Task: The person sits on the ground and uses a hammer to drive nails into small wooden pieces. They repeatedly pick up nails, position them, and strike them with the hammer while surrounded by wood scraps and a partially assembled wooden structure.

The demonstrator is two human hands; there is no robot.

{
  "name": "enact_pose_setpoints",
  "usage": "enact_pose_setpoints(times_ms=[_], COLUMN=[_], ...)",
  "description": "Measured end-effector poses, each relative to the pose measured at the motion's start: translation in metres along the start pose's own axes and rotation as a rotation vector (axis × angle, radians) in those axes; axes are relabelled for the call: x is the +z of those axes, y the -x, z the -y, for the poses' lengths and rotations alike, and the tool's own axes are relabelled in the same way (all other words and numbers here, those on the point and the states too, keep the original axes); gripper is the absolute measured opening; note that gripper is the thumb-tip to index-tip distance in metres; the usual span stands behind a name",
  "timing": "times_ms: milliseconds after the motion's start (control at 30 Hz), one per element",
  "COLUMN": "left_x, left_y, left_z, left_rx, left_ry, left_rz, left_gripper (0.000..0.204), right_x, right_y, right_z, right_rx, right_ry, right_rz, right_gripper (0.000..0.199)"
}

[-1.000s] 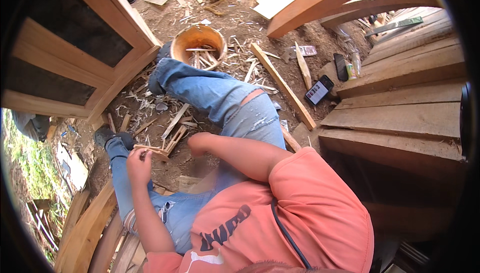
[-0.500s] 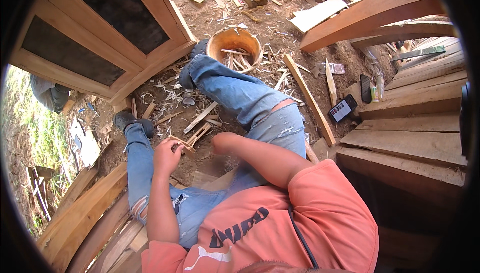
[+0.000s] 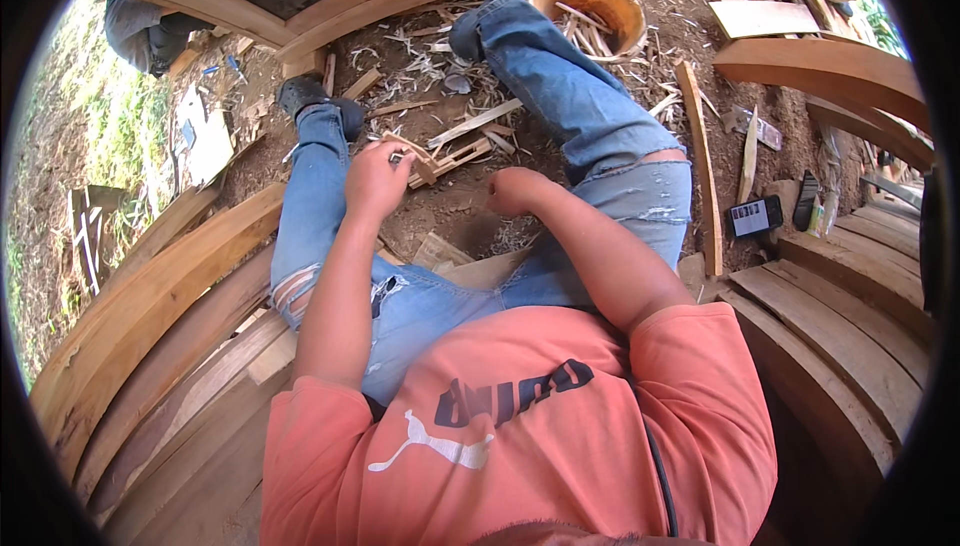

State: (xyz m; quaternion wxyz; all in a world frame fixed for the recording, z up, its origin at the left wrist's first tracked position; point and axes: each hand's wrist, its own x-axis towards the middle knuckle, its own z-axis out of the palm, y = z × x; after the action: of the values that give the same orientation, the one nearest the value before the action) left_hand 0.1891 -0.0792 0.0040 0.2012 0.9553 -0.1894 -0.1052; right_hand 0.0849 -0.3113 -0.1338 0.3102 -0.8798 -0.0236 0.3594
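In front of my left knee, my left hand [image 3: 380, 180] is closed round a thin strip of wood [image 3: 424, 158], which sticks out past the fingers. Below and beside it lie narrow light wood pieces [image 3: 462, 158]. Between my knees, a short way right of the left hand, my right hand [image 3: 518, 192] is curled, back upward. Its fingertips are turned out of sight, so anything inside them is hidden. The two hands are apart, above the bare soil.
A round tub [image 3: 588, 8] with wood scraps stands beyond my right foot. A framed wooden panel [image 3: 340, 6] is at the far left. Curved timbers [image 3: 150, 286] lie left; planks [image 3: 830, 316] are stacked right. A phone [image 3: 755, 216] with a lit screen rests near a long batten [image 3: 700, 166].
The view has swung, so the scene sits further right and the panel shows less. My right hand, blurred before, now shows clearly with its fingers curled. The left hand keeps the strip.
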Motion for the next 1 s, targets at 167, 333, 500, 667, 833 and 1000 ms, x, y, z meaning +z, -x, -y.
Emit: enact_pose_setpoints(times_ms=[167,333,500,667,833,1000], left_x=[0.013,0.031,0.031,0.036,0.028,0.012], left_y=[-0.007,-0.004,-0.005,-0.009,-0.01,-0.008], left_z=[0.006,0.008,0.005,0.015,0.005,-0.016], left_rx=[-0.027,-0.042,-0.027,0.02,0.02,0.025], left_ry=[-0.008,-0.016,-0.012,-0.02,0.014,0.034], left_rz=[-0.031,-0.013,0.037,0.025,0.043,0.246], left_gripper=[0.03,0.031,0.03,0.029,0.03,0.031], right_x=[-0.013,-0.012,-0.016,-0.021,-0.017,-0.025], right_y=[0.006,0.009,0.007,0.011,0.008,0.017], right_z=[0.011,0.012,0.013,0.016,0.012,0.022], right_rx=[0.028,0.035,0.021,-0.018,-0.017,-0.07], right_ry=[-0.041,-0.042,-0.041,-0.084,-0.101,-0.207], right_rz=[-0.003,-0.036,-0.061,-0.133,-0.164,-0.339], right_gripper=[0.037,0.039,0.04,0.039,0.038,0.036])
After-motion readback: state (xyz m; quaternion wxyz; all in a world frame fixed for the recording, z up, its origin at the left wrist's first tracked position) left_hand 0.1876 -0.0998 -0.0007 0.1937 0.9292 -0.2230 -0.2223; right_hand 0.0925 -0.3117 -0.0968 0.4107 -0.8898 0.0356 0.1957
